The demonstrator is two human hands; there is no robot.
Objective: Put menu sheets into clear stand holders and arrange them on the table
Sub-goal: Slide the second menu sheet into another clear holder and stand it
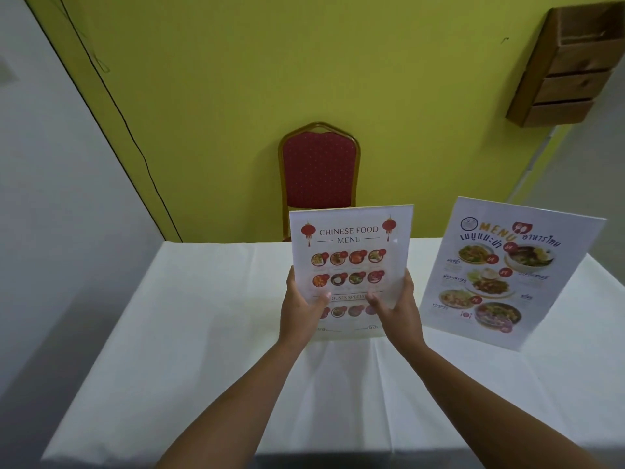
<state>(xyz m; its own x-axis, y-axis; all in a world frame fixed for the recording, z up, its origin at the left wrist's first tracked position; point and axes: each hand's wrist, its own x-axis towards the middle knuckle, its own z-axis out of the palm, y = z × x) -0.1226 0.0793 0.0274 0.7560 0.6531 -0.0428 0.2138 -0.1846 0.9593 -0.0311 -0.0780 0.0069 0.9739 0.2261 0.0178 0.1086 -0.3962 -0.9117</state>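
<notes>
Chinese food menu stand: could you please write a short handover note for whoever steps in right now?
Left hand and right hand each grip a lower side of the Chinese food menu stand, upright, sheet already inside, near the middle of the white table; whether its base touches is unclear.
Thai menu stand already stands to the right, filled.
Done: both sheets inserted.
Left: settle the Chinese one, align the pair.

Left half of the tablecloth (189,333) lies bare; Thai menu stand (500,272) blocks the right.
</notes>
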